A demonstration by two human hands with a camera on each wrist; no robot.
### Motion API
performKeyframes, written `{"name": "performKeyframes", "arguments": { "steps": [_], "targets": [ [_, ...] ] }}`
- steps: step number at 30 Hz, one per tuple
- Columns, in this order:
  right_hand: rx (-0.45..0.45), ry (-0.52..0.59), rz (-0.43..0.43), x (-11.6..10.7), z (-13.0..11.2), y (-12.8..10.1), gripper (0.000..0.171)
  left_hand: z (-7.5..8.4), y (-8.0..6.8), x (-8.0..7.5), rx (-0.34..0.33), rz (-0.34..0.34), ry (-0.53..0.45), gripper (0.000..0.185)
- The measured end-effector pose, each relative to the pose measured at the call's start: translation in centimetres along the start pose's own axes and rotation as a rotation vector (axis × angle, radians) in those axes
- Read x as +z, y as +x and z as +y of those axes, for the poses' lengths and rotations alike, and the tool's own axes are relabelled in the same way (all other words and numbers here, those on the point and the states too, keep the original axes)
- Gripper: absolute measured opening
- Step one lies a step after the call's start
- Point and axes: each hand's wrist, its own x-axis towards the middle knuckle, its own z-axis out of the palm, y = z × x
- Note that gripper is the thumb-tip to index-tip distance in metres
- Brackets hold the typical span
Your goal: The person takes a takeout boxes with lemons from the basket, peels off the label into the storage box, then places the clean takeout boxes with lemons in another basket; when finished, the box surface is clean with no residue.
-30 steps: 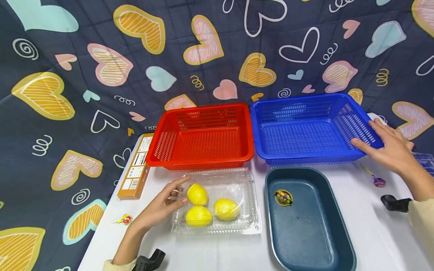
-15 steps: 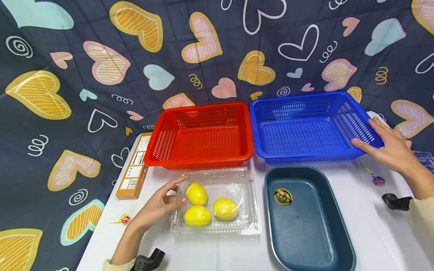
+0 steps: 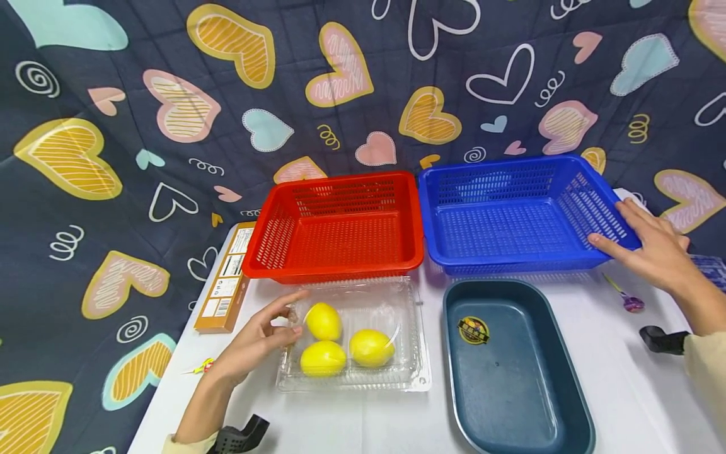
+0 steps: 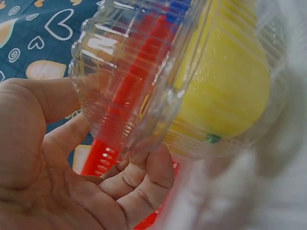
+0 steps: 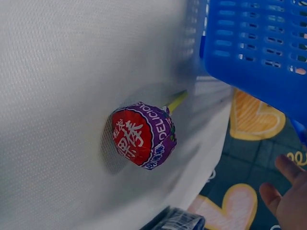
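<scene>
A clear plastic container point(image 3: 404, 377) with three yellow lemons point(image 3: 323, 320) lies on the white table in front of the red basket point(image 3: 334, 268). My left hand point(image 3: 276, 325) grips the container's left end, the index finger over its top. In the left wrist view my fingers point(image 4: 139, 187) curl under the container's corner point(image 4: 124, 81), and a lemon point(image 4: 225, 91) shows through the plastic. My right hand point(image 3: 646, 247) rests with straight fingers on the right rim of the blue basket point(image 3: 510, 261). Both baskets hold nothing.
A dark blue tray point(image 3: 510, 391) sits in front of the blue basket point(image 5: 259, 52). A purple-wrapped lollipop point(image 3: 632, 304) point(image 5: 144, 135) lies near the table's right edge. A brown box point(image 3: 227, 280) and another lollipop point(image 3: 204, 366) lie at the left edge. Heart-patterned cloth hangs behind.
The clear container with the lemons has slid a little to the left with my left hand on it. My right hand stays on the blue basket's rim.
</scene>
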Motion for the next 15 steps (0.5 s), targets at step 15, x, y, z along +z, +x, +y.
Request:
{"name": "performKeyframes", "arguments": {
  "steps": [15],
  "targets": [
    [-0.026, 0.018, -0.008, 0.0, 0.2, -0.1, 0.093, 3.8, -1.0, -1.1, 0.081, -0.003, 0.029, 0.063]
  ]
}}
